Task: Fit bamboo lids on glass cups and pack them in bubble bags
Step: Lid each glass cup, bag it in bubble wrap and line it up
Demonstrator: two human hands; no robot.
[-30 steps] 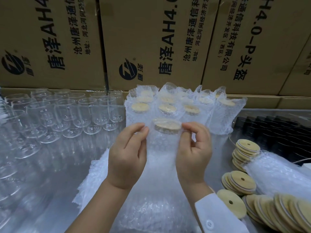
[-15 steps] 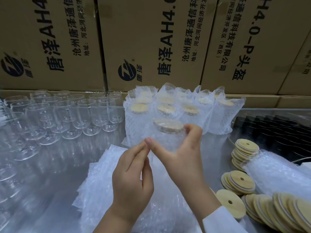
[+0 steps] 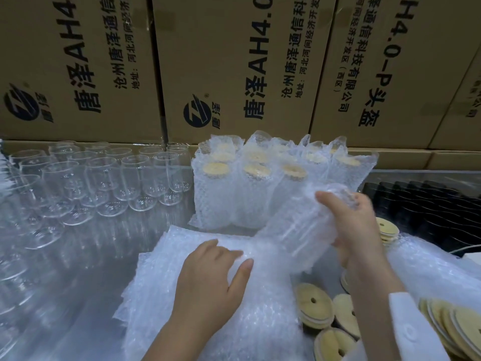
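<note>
one bagged cup (image 3: 299,225) sits tilted in the curled right hand (image 3: 356,230) over the bubble bags (image 3: 166,259), left hand (image 3: 208,280) flat and empty on them, so next it probably needs standing in the packed row (image 3: 250,183).

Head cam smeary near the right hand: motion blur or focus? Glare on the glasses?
Head view: motion blur smears the right hand and the bagged cup it grips; the left hand is sharper; only soft reflections on the empty glasses; wide-angle bends the cartons.

A white sleeve (image 3: 416,332) covers the right arm; the left arm (image 3: 169,342) is bare.
</note>
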